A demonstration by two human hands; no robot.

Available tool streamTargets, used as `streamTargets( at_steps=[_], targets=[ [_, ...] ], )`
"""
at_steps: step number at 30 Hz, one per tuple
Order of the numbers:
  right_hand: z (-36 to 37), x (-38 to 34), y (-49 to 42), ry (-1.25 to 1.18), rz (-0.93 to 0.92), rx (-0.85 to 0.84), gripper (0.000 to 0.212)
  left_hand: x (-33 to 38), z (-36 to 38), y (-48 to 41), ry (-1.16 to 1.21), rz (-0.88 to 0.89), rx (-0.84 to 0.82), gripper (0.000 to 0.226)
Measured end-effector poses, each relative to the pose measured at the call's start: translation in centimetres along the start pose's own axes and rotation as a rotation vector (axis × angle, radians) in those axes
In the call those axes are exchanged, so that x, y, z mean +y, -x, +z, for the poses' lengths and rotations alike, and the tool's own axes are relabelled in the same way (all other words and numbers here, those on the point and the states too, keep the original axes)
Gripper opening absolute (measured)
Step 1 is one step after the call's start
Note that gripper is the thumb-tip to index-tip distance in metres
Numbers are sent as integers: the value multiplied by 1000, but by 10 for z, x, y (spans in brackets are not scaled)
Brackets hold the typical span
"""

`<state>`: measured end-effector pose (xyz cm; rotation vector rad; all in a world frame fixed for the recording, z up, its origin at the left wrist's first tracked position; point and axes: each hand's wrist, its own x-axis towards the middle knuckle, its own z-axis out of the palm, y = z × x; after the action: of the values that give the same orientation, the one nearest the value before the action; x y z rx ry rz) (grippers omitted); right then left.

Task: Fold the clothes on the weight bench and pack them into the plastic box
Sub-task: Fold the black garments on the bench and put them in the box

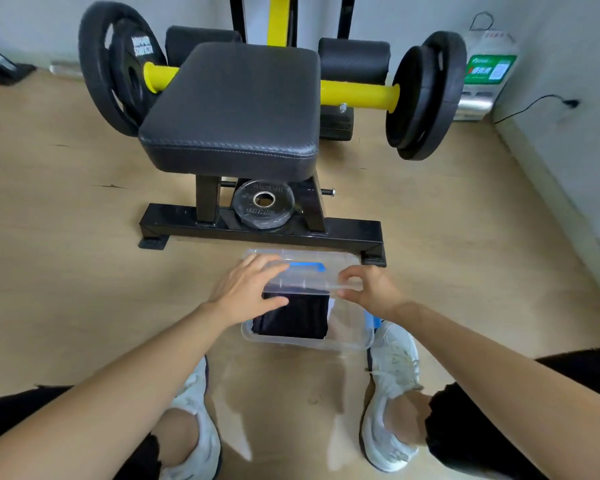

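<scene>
We hold the clear lid [305, 277] over the far half of the plastic box [347, 342] on the floor [84, 271], just near of the bench [232, 105]. Our left hand [246, 289] grips its left edge, thumb beneath; our right hand [373, 289] pinches the right edge. Folded dark clothes [291, 318] lie inside.

Clear plastic box [305, 344] before black padded bench [232, 105], folded dark clothes [291, 317] inside; clear plastic lid [309, 273] over box's far half, left hand [246, 292] gripping left edge, right hand [373, 289] right edge.
</scene>
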<state>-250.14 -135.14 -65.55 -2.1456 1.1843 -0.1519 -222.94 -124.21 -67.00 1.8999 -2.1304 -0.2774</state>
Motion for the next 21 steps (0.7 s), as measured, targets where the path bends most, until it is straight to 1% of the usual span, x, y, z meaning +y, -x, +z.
streamTargets(
  at_steps=[2,4,6,8,10,11,13,15,16,18,19,20,21],
  targets=[
    [11,2,14,58,-40,-32,20,6,9,7,-21,4,-244,68],
    [22,10,26,136,-52,-79,22,12,18,16,-75,-5,-417,71],
    [34,18,37,245,-50,-138,20,18,28,26,-127,-10,-531,75],
    [44,23,46,326,-90,-177,16,20,37,35,-172,-2,-600,77],
    [49,26,51,305,-106,-162,13,21,41,41,-188,8,-616,80],
    [49,27,52,279,-86,-141,16,20,41,42,-187,13,-611,80],
    [46,28,49,220,-22,-113,24,19,41,41,-189,28,-597,78],
    [44,29,43,142,52,-78,24,17,41,39,-171,35,-598,75],
    [44,30,41,65,112,-23,23,17,42,38,-147,35,-591,75],
    [42,31,36,-148,258,165,23,16,45,36,-51,5,-541,71],
    [40,32,33,-234,322,255,29,15,45,35,21,-38,-490,68],
    [39,35,31,-282,373,309,38,13,45,35,83,-82,-416,63],
    [39,38,30,-309,420,319,49,10,45,34,113,-109,-325,59]
  ],
)
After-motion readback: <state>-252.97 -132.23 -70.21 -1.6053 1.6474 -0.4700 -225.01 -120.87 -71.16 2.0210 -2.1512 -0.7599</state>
